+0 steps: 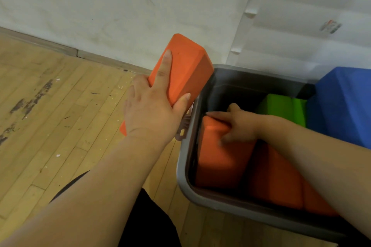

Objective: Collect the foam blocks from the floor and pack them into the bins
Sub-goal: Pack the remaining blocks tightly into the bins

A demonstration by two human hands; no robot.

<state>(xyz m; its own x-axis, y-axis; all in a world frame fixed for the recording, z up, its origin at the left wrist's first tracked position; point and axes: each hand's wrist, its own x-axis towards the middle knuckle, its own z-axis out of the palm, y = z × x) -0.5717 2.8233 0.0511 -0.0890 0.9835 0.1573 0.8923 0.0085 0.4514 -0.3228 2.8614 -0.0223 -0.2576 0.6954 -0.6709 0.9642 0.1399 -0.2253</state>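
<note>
Lid sticker (330,26), 2 o'clock: unreadable. Grey bin (185,168) holds green block (281,106), orange blocks (277,182). Left hand (152,106) grips loose block (186,66) at bin's 10 o'clock; right hand (239,124) grips packed block (218,162).

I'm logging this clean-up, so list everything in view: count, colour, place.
Floor: 1, scuffed wood, left.
Wall: 1, white, top.
Bin: 1, grey, on the floor.
Lid: 1, clear, upright against the wall behind the bin.
Held orange block: 1, orange, above the floor beside the bin's left rim.
Orange blocks in the bin: at least 2, orange, near end, side by side.
Green block: 1, green, far end of the bin.
Blue block: 1, blue, at the bin's far right, partly cut off.
Dark clothing: 1, black, bottom centre.
Left hand: 1, grip round the held orange block.
Right hand: 1, inside the bin, grip on the left orange block's top edge.
</note>
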